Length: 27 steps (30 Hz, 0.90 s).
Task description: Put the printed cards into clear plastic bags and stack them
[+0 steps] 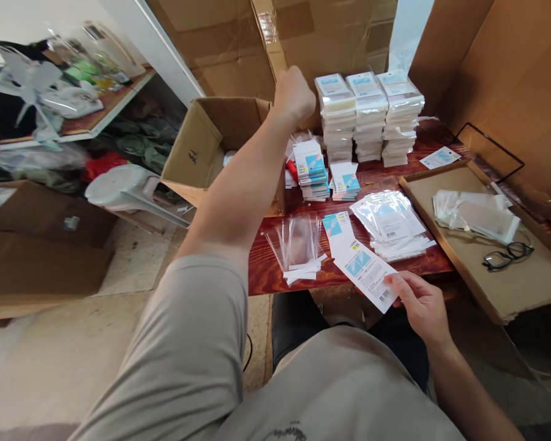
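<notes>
My left hand (294, 97) is stretched far forward, its fingers curled in, left of the tall stacks of bagged cards (370, 116); whatever it may hold is hidden. At the table's front edge, my right hand (420, 303) pinches the lower corner of a white and blue printed card (367, 275). That card slants up to the left and overlaps another printed card (337, 228). Clear plastic sleeves (299, 248) are fanned to its left. Filled sleeves (390, 220) lie in a pile to its right. Two short stacks of loose cards (313, 171) stand behind.
An open cardboard box (197, 147) stands beyond my left forearm. On the right, a shallow cardboard tray (482, 294) bears more clear sleeves (475, 214) and black-framed glasses (507, 256). A white stool (119, 187) and a shelf (105, 110) are at left.
</notes>
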Available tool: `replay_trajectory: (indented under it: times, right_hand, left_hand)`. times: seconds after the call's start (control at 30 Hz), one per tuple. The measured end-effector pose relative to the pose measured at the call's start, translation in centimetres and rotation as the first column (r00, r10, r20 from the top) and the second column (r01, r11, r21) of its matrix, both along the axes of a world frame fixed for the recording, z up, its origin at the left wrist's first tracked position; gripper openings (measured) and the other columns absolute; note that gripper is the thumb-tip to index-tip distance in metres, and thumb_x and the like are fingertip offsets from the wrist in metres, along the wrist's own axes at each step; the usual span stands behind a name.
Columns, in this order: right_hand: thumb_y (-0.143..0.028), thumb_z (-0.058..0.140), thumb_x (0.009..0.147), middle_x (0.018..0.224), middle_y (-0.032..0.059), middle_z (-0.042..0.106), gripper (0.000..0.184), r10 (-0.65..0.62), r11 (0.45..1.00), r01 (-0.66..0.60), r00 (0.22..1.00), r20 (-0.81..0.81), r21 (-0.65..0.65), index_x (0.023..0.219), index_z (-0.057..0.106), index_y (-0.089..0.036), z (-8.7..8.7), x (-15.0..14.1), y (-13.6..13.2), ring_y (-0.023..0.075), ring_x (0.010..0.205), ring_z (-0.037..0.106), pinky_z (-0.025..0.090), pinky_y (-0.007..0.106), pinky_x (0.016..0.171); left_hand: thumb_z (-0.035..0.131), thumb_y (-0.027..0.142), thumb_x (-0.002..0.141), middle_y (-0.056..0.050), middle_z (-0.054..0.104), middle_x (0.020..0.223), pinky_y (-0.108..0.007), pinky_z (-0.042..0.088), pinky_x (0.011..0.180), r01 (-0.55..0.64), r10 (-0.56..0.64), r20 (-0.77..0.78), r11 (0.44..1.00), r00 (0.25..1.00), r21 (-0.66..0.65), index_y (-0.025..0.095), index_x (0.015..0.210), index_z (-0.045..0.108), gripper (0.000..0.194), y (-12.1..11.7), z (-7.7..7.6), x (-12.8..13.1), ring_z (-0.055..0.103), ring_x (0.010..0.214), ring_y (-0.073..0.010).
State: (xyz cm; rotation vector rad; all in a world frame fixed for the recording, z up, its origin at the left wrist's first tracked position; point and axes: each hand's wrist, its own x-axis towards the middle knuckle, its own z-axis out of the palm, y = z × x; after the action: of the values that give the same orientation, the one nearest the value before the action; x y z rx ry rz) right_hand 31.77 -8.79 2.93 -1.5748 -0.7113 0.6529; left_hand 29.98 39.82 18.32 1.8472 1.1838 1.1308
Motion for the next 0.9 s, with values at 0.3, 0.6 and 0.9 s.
replay_trajectory:
  times: [0.3, 0.6, 0.9]
  right_hand:
    - [-0.048, 0.077, 0.092, 0.077, 0.0052, 0.076, 0.026, -0.069, 0.997, 0.066, 0.995, 0.072, 0.048, 0.087, 0.085, -0.023, 0.0, -0.4, 2.2, 0.0191, 0.058, 0.064, 0.053, 0.030, 0.049]
    - [-0.050, 0.077, 0.091, 0.072, 0.0039, 0.073, 0.033, -0.126, 0.992, 0.126, 0.990, 0.067, -0.004, 0.091, 0.084, -0.018, -1.9, 0.0, 0.7, 0.0122, 0.050, 0.056, 0.046, 0.025, 0.046]
    - [-0.053, 0.076, 0.089, 0.076, 0.0059, 0.076, 0.036, -0.044, 0.999, 0.044, 0.998, 0.041, 0.002, 0.089, 0.083, -0.018, -1.8, -2.6, 1.2, 0.0136, 0.053, 0.059, 0.049, 0.026, 0.046]
  left_hand:
    - [0.061, 0.032, 0.106, -0.010, 0.073, 0.104, -0.043, 0.056, 0.098, -0.139, 0.136, 0.026, 0.967, 0.990, 0.216, 0.020, 0.108, 0.070, 0.015, -24.4, -10.8, -12.9, 0.071, 0.100, -0.0265]
    - [0.090, 0.047, 0.079, -0.025, 0.064, 0.131, -0.060, 0.041, 0.117, -0.255, 0.083, -0.596, 0.944, 0.799, -0.211, 0.016, 0.120, 0.062, 0.058, -24.7, -22.7, -19.0, 0.055, 0.135, -0.0483]
    - [0.094, 0.043, 0.075, -0.026, 0.069, 0.126, -0.054, 0.046, 0.111, -0.270, 0.082, -0.589, 0.933, 0.804, -0.239, 0.015, 0.115, 0.061, 0.059, -21.5, -22.6, -21.4, 0.063, 0.128, -0.0448]
